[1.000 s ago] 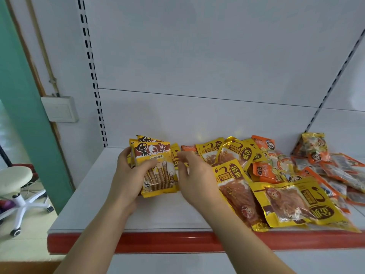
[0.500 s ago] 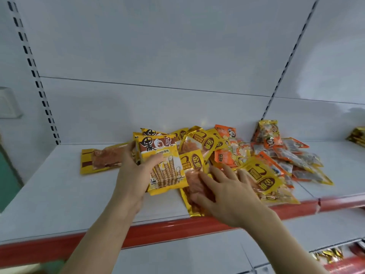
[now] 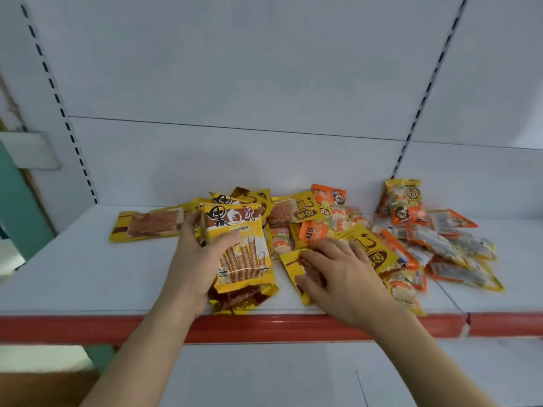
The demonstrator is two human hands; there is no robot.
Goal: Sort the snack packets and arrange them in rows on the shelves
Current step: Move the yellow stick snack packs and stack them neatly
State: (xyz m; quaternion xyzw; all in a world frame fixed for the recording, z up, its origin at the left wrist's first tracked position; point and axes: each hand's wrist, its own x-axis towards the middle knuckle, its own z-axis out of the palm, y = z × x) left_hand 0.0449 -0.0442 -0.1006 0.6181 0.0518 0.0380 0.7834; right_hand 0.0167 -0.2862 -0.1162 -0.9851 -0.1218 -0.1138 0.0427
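My left hand (image 3: 195, 259) grips a stack of yellow wafer-roll packets (image 3: 238, 236), thumb across the front one, held upright just above the white shelf (image 3: 73, 274). Under the stack lies a yellow meat-snack packet (image 3: 244, 299). My right hand (image 3: 338, 271) rests with curled fingers on another yellow meat-snack packet (image 3: 291, 267) near the shelf's front. One more yellow meat-snack packet (image 3: 150, 224) lies flat to the left. A mixed pile of yellow and orange packets (image 3: 411, 239) spreads across the shelf's right half.
A red strip (image 3: 88, 329) runs along the shelf's front edge. White back panels with slotted uprights (image 3: 63, 113) rise behind. A green wall (image 3: 17, 207) and a white wall box (image 3: 32, 151) stand at the far left.
My view has swung back left. My right hand has pulled a yellow meat-snack packet toward the front edge. The left hand's stack has dropped lower, over another packet.
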